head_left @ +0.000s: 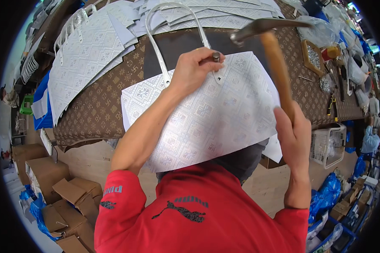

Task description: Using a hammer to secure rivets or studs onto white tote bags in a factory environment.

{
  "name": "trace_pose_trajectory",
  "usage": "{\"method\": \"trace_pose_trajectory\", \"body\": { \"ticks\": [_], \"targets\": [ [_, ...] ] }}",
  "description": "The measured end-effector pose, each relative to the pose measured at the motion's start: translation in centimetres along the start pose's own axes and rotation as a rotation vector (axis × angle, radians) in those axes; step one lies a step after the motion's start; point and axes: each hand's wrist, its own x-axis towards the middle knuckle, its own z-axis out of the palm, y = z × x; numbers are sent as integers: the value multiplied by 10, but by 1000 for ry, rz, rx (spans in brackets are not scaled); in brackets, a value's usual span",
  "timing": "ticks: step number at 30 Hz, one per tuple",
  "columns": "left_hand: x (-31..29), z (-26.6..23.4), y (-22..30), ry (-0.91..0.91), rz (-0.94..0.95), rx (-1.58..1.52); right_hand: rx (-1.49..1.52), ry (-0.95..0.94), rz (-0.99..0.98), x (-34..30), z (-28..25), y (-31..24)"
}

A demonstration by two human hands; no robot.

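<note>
A patterned silver-white bag panel (202,126) lies over the near table edge, its lower part reaching toward my lap. A shiny silver strap handle (153,44) arches from its upper edge, with both tabs on the panel. My left hand (190,72) pinches a short metal punch (216,55) upright over the right tab; its lower tip is hidden by my fingers. Beside it, a small dark dot marks the tab. My right hand (294,137) is wrapped around the wooden handle of a hammer (279,69). The hammer's metal head is raised above the panel, slightly blurred, apart from the punch.
Under the panel's far side lies a dark pad (156,57) on the brown patterned tablecloth (88,122). Stacked panels with handles (93,50) stand left. To the right are a tray of small metal pieces (312,57), pliers (331,107) and a white basket (325,147). Cardboard boxes (48,170) fill the lower left.
</note>
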Motion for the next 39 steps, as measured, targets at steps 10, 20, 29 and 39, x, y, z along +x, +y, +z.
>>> {"method": "trace_pose_trajectory", "body": {
  "ticks": [10, 20, 29, 39],
  "targets": [
    [-8, 6, 14, -85, -70, 8, 250, 103, 192, -29, -18, -1],
    [-14, 8, 10, -95, 6, 109, -201, 25, -415, -14, 10, 30],
    [-11, -41, 17, 36, -57, 513, 455, 170, 213, -12, -1, 35],
    [-30, -59, 65, -152, -223, 987, 733, 415, 309, 56, 8, 153]
  ]
}}
